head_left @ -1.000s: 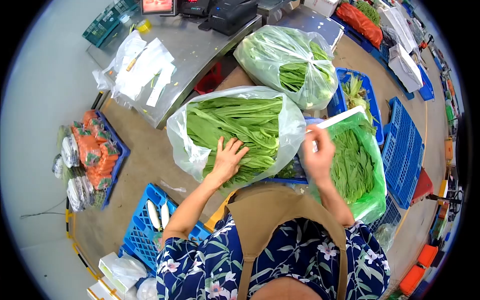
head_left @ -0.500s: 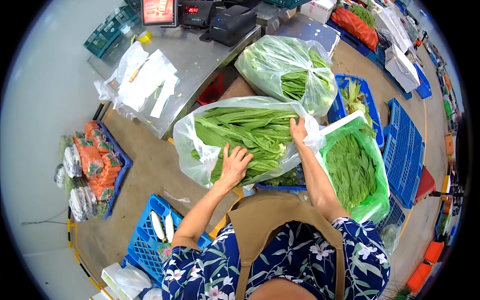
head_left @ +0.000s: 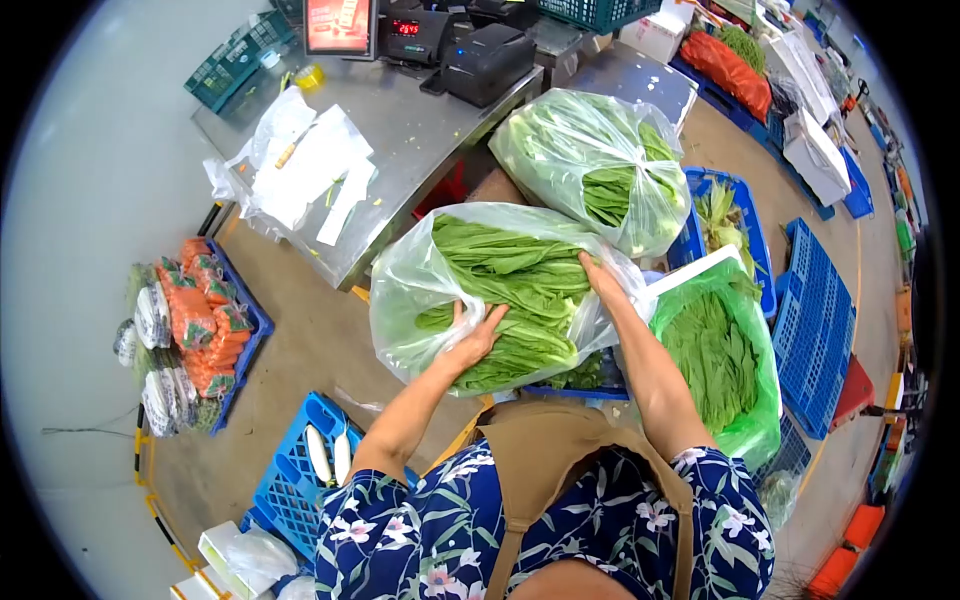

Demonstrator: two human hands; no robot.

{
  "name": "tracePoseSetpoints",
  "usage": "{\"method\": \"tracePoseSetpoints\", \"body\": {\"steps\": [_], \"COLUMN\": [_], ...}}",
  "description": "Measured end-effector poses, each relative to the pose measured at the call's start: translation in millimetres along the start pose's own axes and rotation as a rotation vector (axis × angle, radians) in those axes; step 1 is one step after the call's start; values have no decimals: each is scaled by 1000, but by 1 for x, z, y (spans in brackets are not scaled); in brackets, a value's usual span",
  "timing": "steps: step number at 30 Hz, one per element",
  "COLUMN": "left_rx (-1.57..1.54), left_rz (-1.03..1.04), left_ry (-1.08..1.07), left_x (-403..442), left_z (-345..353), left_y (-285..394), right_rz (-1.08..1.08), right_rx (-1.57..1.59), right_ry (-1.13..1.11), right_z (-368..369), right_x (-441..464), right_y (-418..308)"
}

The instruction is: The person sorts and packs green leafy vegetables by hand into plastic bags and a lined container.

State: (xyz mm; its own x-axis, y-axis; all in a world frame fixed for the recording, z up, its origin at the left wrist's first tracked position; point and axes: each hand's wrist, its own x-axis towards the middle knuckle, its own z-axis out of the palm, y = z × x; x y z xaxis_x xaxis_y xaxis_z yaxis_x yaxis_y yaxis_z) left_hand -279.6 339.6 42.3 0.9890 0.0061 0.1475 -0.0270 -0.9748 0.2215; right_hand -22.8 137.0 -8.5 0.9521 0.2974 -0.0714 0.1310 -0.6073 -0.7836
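Observation:
An open clear plastic bag (head_left: 405, 285) full of long green leafy vegetables (head_left: 515, 260) lies in front of me. My left hand (head_left: 478, 342) rests at its near left side, fingers spread over the leaves and the bag's edge. On the right side, my right hand (head_left: 604, 282) reaches over the rim with its fingers stretched against the leaf stems; its thumb is hidden. Just beyond is a second clear bag of greens (head_left: 590, 165), gathered at its top. To the right stands a white box lined with a green bag (head_left: 765, 400), holding more leaves (head_left: 712, 355).
A metal table (head_left: 420, 140) at the back left bears white plastic bags (head_left: 315, 165), a red-digit display (head_left: 408, 35) and a black printer (head_left: 488, 62). Blue crates (head_left: 275, 490) with white radishes, bagged carrots (head_left: 195, 310) on a blue pallet, and a blue pallet (head_left: 815, 330) stand around.
My left hand has shifted slightly, pressing the near left part of the bag inward over the leaves. My right hand stays at the right rim. The whole view has shifted a little.

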Motion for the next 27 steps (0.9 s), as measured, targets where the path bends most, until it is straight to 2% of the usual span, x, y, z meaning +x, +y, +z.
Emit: {"method": "tracePoseSetpoints", "body": {"steps": [2,3,6,7,8,10,12,16,19,21,27], "left_rx": [-51,-119,-365,-281,-200,-278,-353,-192,-160,-209,-337], "left_rz": [-33,-31,26,40,53,12,-47,-2,57,39,-10], "left_ry": [-61,-64,-14,-19,-27,-67,-115,-26,91,150,292], "left_x": [-6,-9,-13,-17,-21,-29,-36,-41,-43,-46,-35], "left_z": [-4,-10,-38,-52,-58,-54,-48,-75,-88,-84,-83], "left_y": [3,7,23,32,40,46,49,74,89,97,121], "right_rz": [-183,-224,-206,-353,-379,-424,-508,-571,-658,-690,-758], "right_rx": [-48,-179,-238,-266,-288,-335,-291,-77,-18,24,80], "right_ry": [-51,116,29,109,64,-24,-98,-342,-394,-466,-493], "right_z": [-6,1,-21,-18,-19,-30,-33,-57,-69,-83,-121], "right_x": [-7,-16,-67,-83,-97,-124,-141,-162,-169,-173,-186], "right_y": [-1,0,-56,-55,-59,-78,-87,-110,-115,-121,-123]}}
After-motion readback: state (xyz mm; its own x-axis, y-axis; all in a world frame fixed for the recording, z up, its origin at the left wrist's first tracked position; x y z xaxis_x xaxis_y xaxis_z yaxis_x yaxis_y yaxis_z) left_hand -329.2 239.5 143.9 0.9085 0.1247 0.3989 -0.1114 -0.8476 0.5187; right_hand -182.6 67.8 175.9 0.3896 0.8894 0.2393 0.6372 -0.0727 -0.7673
